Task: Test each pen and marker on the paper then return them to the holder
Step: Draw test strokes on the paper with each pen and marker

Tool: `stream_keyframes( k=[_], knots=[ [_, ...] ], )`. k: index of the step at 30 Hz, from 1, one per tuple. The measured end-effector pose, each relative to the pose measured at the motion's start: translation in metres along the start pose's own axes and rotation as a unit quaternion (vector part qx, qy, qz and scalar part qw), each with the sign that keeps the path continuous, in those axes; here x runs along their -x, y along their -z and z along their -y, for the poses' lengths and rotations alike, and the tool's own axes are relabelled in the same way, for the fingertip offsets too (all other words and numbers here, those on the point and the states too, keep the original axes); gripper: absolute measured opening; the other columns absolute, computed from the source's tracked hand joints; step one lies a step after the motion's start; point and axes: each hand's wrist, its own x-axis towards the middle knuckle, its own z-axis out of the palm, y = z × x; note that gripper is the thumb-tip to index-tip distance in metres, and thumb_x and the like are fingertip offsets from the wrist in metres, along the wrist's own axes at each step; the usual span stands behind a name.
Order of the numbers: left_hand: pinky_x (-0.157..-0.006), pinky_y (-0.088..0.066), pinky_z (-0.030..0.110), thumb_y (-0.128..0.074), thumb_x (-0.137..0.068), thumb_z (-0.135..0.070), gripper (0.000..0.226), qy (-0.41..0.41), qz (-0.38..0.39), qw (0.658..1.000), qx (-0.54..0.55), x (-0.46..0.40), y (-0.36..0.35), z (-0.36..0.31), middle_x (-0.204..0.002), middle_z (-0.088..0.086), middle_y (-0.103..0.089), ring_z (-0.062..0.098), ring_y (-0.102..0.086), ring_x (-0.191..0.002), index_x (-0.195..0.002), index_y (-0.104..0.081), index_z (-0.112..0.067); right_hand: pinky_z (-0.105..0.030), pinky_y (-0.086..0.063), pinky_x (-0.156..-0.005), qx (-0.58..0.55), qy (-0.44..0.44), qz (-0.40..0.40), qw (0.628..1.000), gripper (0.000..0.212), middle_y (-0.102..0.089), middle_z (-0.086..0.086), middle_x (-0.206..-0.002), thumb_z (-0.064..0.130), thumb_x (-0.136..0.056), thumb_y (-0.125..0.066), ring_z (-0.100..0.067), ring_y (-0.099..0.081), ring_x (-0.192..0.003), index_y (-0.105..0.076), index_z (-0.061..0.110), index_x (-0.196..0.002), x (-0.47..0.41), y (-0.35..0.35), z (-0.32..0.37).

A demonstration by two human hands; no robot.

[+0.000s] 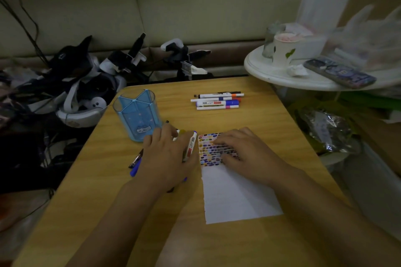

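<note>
left hand [167,154] bunches several markers [191,144], most hidden under it; right hand [243,150] flat, fingers spread, covering paper [234,193] swatches

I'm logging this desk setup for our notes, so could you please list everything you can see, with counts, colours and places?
holder: one, clear blue, divided, no pens in it, far left of the table.
loose markers: about five, white with orange, blue and pink caps, far side of the table.
paper: one white sheet, far end covered in coloured test marks, centre right.
pens: at least two, blue and black, partly under the left hand.
table: one, wood-coloured.
round side table: one, white, right, carrying a cup and a phone.
headsets and cables: dark heap, left.
left hand: grips a white marker.
right hand: flat on the paper.
</note>
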Motion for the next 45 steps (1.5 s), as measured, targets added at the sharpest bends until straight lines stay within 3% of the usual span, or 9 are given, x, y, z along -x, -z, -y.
stream_keyframes(
  k=[7,14,17,23,28,32,36,41,45],
  knots=[
    [-0.103,-0.038,0.038,-0.05,-0.097,-0.045,0.051,0.054,0.014,0.991,0.125,-0.038,0.007,-0.014,-0.134,0.0,-0.045,0.02,-0.042,-0.122,-0.146,-0.04,-0.034,-0.023,-0.036,-0.093,-0.031,-0.017,-0.041,0.999,0.041,-0.054,0.016,-0.133,0.031,-0.097,-0.056,-0.006,-0.038,-0.115,-0.054,0.034,-0.138,0.0,0.011,-0.006],
    [-0.108,-0.037,0.038,-0.047,-0.099,-0.038,0.057,0.026,0.093,0.991,0.098,-0.102,-0.01,-0.031,-0.154,0.005,-0.036,0.025,-0.039,-0.135,-0.152,-0.032,-0.022,-0.027,-0.039,-0.097,-0.052,-0.033,-0.048,0.997,0.044,-0.05,0.013,-0.138,0.032,-0.096,-0.055,-0.007,-0.036,-0.119,-0.051,0.032,-0.14,0.003,0.019,-0.009],
    [-0.109,-0.037,0.038,-0.047,-0.1,-0.038,0.055,0.038,0.145,0.982,0.116,-0.121,-0.014,-0.031,-0.154,0.005,-0.036,0.024,-0.04,-0.135,-0.152,-0.032,-0.024,-0.027,-0.037,-0.101,-0.057,-0.052,-0.052,0.996,0.046,-0.044,0.012,-0.144,0.032,-0.096,-0.056,-0.009,-0.037,-0.125,-0.05,0.031,-0.142,0.005,0.025,-0.015],
    [-0.11,-0.037,0.038,-0.045,-0.101,-0.034,0.052,0.032,0.167,0.98,0.099,-0.129,-0.023,-0.027,-0.154,0.006,-0.036,0.024,-0.04,-0.135,-0.15,-0.033,-0.024,-0.026,-0.038,-0.106,-0.07,-0.08,-0.063,0.992,0.045,-0.038,0.011,-0.149,0.032,-0.098,-0.056,-0.01,-0.035,-0.131,-0.05,0.029,-0.142,0.012,0.035,-0.024],
    [-0.094,-0.046,0.03,-0.052,-0.098,-0.033,0.047,0.041,0.129,0.985,0.104,-0.129,-0.028,-0.025,-0.142,0.002,-0.035,0.018,-0.047,-0.118,-0.143,-0.041,-0.031,-0.027,-0.039,-0.105,-0.074,-0.08,-0.065,0.992,0.043,-0.039,0.01,-0.149,0.032,-0.098,-0.057,-0.011,-0.036,-0.13,-0.052,0.028,-0.141,0.015,0.039,-0.025],
    [-0.098,-0.045,0.033,-0.052,-0.098,-0.03,0.04,0.02,0.131,0.989,0.067,-0.127,-0.032,-0.027,-0.144,0.0,-0.038,0.017,-0.045,-0.123,-0.137,-0.046,-0.032,-0.024,-0.04,-0.1,-0.069,-0.084,-0.064,0.992,0.044,-0.041,0.01,-0.146,0.032,-0.098,-0.058,-0.01,-0.038,-0.128,-0.051,0.029,-0.141,0.016,0.041,-0.025],
    [-0.091,-0.049,0.032,-0.053,-0.098,-0.026,0.024,0.011,0.108,0.993,0.039,-0.126,-0.032,-0.031,-0.126,0.0,-0.051,0.015,-0.051,-0.108,-0.121,-0.057,-0.029,-0.024,-0.042,-0.098,-0.067,-0.085,-0.064,0.992,0.045,-0.044,0.011,-0.142,0.032,-0.098,-0.057,-0.009,-0.039,-0.124,-0.05,0.03,-0.142,0.014,0.039,-0.027],
    [-0.082,-0.05,0.03,-0.053,-0.097,-0.022,0.016,0.013,0.099,0.995,0.032,-0.124,-0.026,-0.038,-0.113,-0.001,-0.054,0.013,-0.051,-0.096,-0.11,-0.058,-0.028,-0.028,-0.043,-0.1,-0.064,-0.082,-0.055,0.993,0.045,-0.047,0.008,-0.14,0.031,-0.098,-0.056,-0.011,-0.041,-0.123,-0.049,0.029,-0.142,0.012,0.037,-0.026],
    [-0.066,-0.041,0.019,-0.056,-0.096,-0.019,0.016,0.011,0.04,0.995,0.095,-0.11,-0.012,-0.039,-0.106,-0.006,-0.051,0.007,-0.049,-0.084,-0.11,-0.059,-0.026,-0.03,-0.05,-0.086,-0.1,-0.063,-0.09,0.989,0.055,-0.059,0.008,-0.12,0.028,-0.1,-0.053,-0.009,-0.049,-0.107,-0.033,0.035,-0.151,0.01,0.032,-0.021]
  ],
)
